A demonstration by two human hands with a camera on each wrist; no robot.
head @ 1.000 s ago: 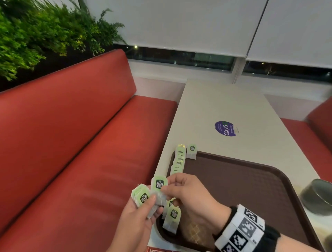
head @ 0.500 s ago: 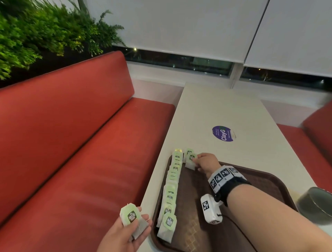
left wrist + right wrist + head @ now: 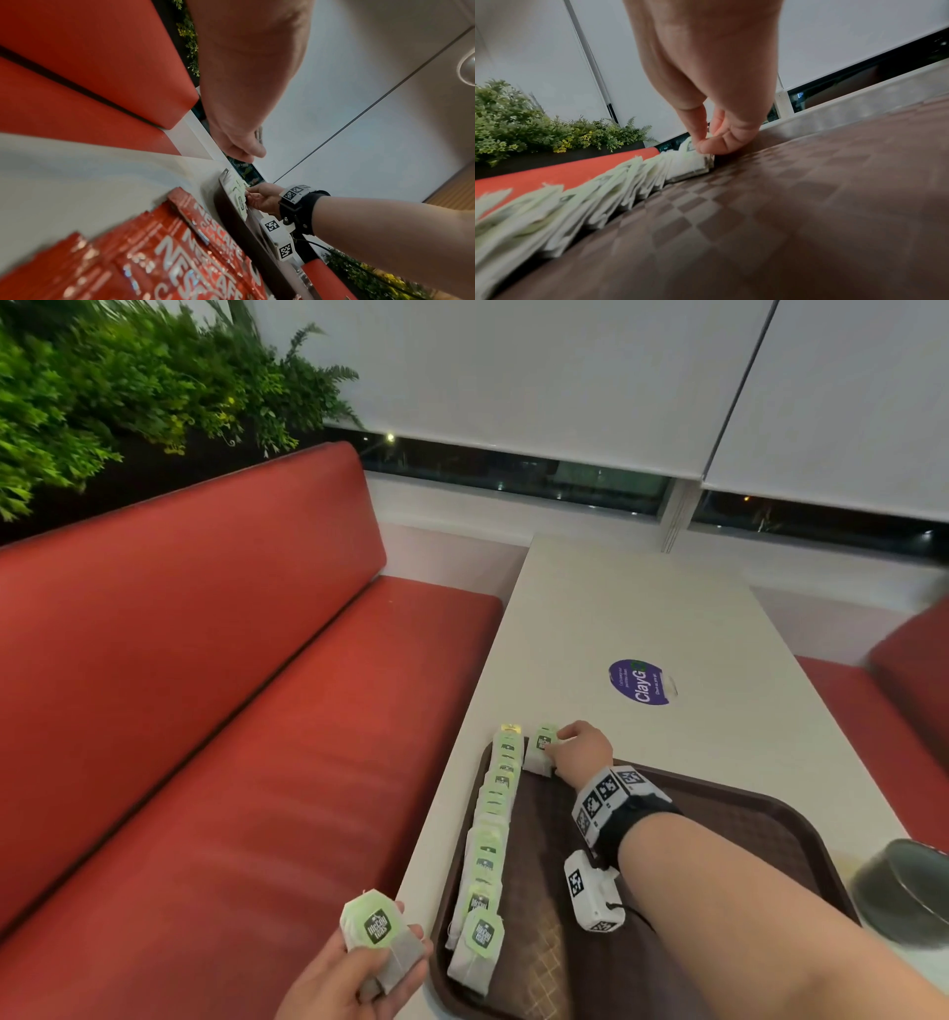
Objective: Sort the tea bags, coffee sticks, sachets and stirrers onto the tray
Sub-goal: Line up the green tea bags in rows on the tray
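Note:
A brown tray (image 3: pixel 729 819) lies on the pale table. Several green-tagged tea bags (image 3: pixel 493 819) form a row along its left edge, also seen in the right wrist view as a row of tea bags (image 3: pixel 582 194). My right hand (image 3: pixel 580 747) reaches to the far left corner of the tray and pinches a tea bag (image 3: pixel 542 752) there; thumb and fingertip (image 3: pixel 703 146) press on its tag. My left hand (image 3: pixel 359 973) hovers off the table's left edge and grips a small stack of tea bags (image 3: pixel 377 932). Red coffee sticks (image 3: pixel 164 257) lie on the table near me.
A red bench (image 3: pixel 205 711) runs along the left of the table, with green plants (image 3: pixel 128 392) behind it. A purple sticker (image 3: pixel 639 681) marks the table beyond the tray. A dark metal bowl (image 3: pixel 904 891) stands at the right of the tray.
A second ago both hands met near the tray's near corner. My right hand then carried one tea bag to the far left corner; the left stays near with the stack.

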